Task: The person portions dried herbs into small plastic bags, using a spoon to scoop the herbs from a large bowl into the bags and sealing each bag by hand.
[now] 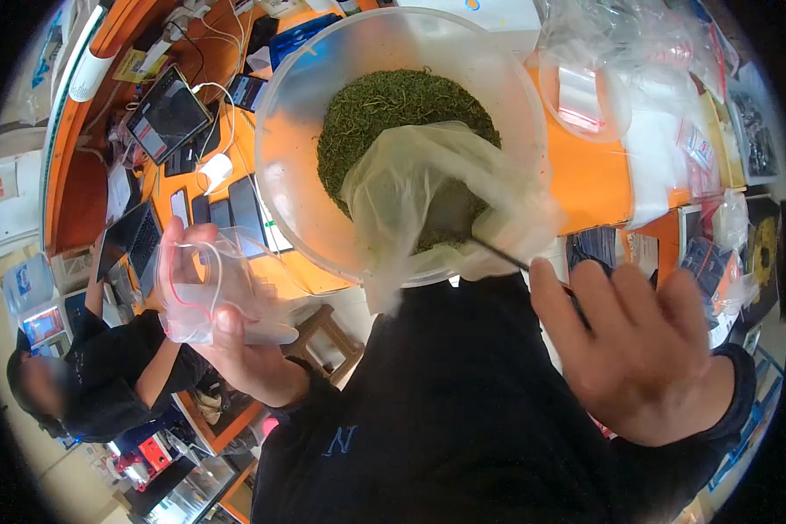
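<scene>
The orange bench (589, 183) is the largest thing in view. At its near edge is a wide translucent plastic tub (275, 170), its rim reaching past that edge towards the person's black clothing. A crumpled, see-through plastic liner bag (389, 175) lies over the near side of the tub's mouth, partly covering the shredded green herb (393, 98) heaped inside. The right hand (633, 349), beyond the near edge, has its grip closed round a thin dark-handled tool (502, 255), whose far end goes into the bag; its tip is hidden. The left hand (229, 345) grips a clear zip bag (188, 297) between thumb and fingers, left of the tub. A tablet (168, 113) stands tilted near the bench's left edge. Smaller still, a white-and-red packet (579, 100) shows right of the tub.
</scene>
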{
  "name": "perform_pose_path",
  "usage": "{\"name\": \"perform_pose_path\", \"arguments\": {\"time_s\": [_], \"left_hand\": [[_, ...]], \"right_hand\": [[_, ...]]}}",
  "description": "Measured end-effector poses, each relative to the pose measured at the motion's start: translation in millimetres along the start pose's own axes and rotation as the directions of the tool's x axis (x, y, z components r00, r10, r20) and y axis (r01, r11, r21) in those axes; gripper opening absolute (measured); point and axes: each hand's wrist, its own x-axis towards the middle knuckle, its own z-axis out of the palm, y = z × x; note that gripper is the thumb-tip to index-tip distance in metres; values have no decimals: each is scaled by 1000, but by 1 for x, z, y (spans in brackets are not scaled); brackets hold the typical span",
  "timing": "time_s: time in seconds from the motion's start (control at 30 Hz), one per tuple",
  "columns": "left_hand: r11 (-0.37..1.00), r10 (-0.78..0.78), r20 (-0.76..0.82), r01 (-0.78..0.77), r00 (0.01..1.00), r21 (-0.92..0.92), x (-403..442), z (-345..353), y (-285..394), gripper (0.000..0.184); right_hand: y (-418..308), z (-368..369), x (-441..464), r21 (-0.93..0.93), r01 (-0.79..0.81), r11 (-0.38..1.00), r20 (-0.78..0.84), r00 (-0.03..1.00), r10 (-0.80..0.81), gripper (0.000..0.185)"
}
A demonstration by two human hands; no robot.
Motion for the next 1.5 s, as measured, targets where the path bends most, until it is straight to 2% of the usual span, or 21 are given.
{"name": "perform_pose_path", "arguments": {"time_s": [0.07,0.1,0.13,0.23,0.3,0.4,0.5,0.6,0.7,0.9,0.97,1.07,1.2,1.27,1.4,1.5], "left_hand": [[999,-1,91,-3,996,44,1,-12,-4,87],[998,3,88,-8,996,59,1,-11,-5,88],[997,6,85,-13,996,76,1,-10,-5,88],[993,49,95,-59,994,102,3,-9,-7,89],[990,66,103,-78,993,121,4,-9,-7,88],[986,59,112,-76,992,146,6,-7,-8,88],[985,61,118,-79,991,151,7,-5,-8,86],[987,68,123,-85,990,139,9,-8,-11,84],[988,73,115,-88,991,128,12,-10,-12,82],[991,75,32,-78,997,108,13,4,-3,90],[989,102,37,-105,994,100,14,8,-3,90],[993,88,74,-94,993,77,14,7,-2,88],[983,93,155,-116,984,145,13,1,-4,80],[979,131,153,-152,980,137,12,2,-6,78],[992,61,175,-78,983,97,9,3,-1,70],[999,-1,217,-9,976,48,7,7,4,64]], "right_hand": [[1,-3,4,44,-76,996,-19,997,77,30],[2,-4,5,67,-114,991,-29,993,116,31],[5,-2,9,9,-110,994,-29,994,110,31],[5,17,13,107,-40,993,-36,998,44,30],[2,18,12,359,-39,933,-19,999,49,24],[16,28,20,549,-60,834,-17,996,83,10],[30,41,31,850,-204,485,173,979,107,7],[35,57,30,912,-356,202,338,933,120,11],[39,64,21,935,-343,92,324,930,173,11],[39,66,8,891,-420,171,362,886,289,12],[37,71,5,904,-379,196,315,903,292,11],[39,72,0,892,-365,264,285,911,297,10],[41,68,-2,874,-365,321,259,908,328,10],[42,68,-3,891,-353,286,245,904,351,10],[42,71,-6,909,-302,289,198,920,339,8],[48,61,-8,904,-369,214,282,893,350,7]]}}
